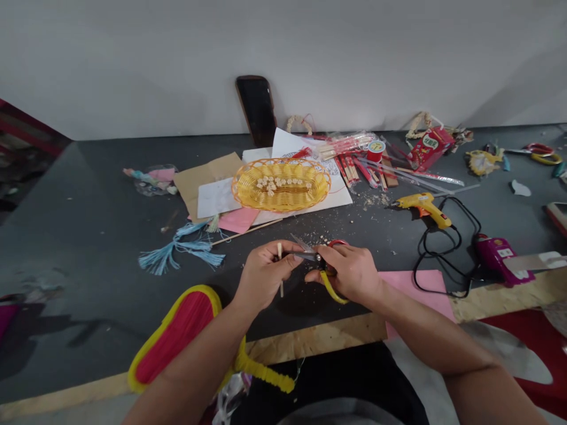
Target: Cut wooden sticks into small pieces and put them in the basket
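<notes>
My left hand is closed, pinching a thin pale stick that stands roughly upright between thumb and fingers. My right hand grips scissors with red and yellow handles. Their blades are spread and point left, reaching the fingers of my left hand close to the stick. Whether a blade touches the stick I cannot tell. Just beyond both hands, a yellow woven basket holds several small cream flower-shaped pieces. Pale crumbs lie scattered around the scissors.
A yellow glue gun with a black cord lies to the right, near a purple box. Blue tassels and a red-and-yellow sole-shaped piece are on the left. Behind stand a phone and a red thread spool.
</notes>
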